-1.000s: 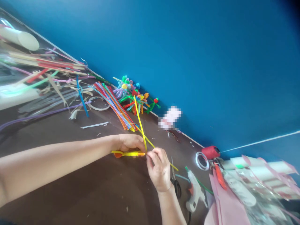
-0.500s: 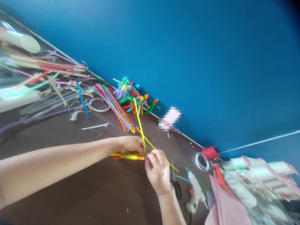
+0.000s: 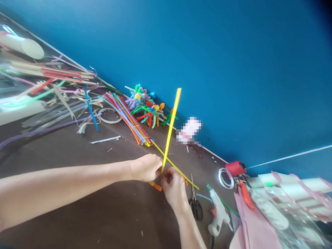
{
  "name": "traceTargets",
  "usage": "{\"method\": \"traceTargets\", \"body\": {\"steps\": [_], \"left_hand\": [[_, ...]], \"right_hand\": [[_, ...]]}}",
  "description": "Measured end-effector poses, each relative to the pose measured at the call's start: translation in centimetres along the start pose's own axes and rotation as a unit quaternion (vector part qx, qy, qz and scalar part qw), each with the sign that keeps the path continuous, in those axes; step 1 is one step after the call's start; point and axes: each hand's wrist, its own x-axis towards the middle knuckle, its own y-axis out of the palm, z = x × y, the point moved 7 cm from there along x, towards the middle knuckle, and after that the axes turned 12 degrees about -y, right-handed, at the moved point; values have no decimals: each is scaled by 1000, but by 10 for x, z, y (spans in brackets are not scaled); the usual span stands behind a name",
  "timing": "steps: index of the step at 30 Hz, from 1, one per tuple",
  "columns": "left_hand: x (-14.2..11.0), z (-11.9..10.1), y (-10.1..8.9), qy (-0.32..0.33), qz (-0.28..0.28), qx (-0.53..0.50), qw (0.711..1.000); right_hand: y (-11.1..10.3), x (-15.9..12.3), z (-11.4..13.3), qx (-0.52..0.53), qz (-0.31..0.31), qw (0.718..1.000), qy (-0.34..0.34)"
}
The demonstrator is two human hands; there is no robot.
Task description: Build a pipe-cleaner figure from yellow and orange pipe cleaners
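Observation:
My left hand (image 3: 146, 168) and my right hand (image 3: 174, 193) meet low in the middle of the view, their fingers closed around a crossing of yellow pipe cleaners. One yellow pipe cleaner (image 3: 171, 129) stands up and tilts to the right from the hands. Another yellow pipe cleaner (image 3: 174, 166) runs diagonally under it, from the coloured bundle down towards the scissors. A short orange end (image 3: 155, 186) sticks out below my hands. The joint itself is hidden by my fingers.
A bundle of coloured pipe cleaners (image 3: 127, 119) and several pipe-cleaner figures (image 3: 146, 107) lie along the blue wall (image 3: 246, 69). Scissors (image 3: 195, 204), a glue gun (image 3: 218, 212), tape rolls, and pink paper (image 3: 252, 221) lie right on the dark table (image 3: 77, 207).
The upright yellow pipe cleaner has swung to the right and now reaches higher. The yellow and orange piece by my left hand has gone mostly out of sight, leaving an orange end below my hands.

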Motion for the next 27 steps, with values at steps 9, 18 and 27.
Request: {"method": "traceTargets", "body": {"steps": [9,18,27], "left_hand": [[11,15,5,-38,121,-203,971],[12,16,2,-44,134,-194,971],[10,11,-4,-20,59,-160,985]], "right_hand": [[-8,4,-7,128,-49,989,46],[-12,4,3,71,-73,995,-24],[-10,3,-1,65,-70,995,-3]]}}
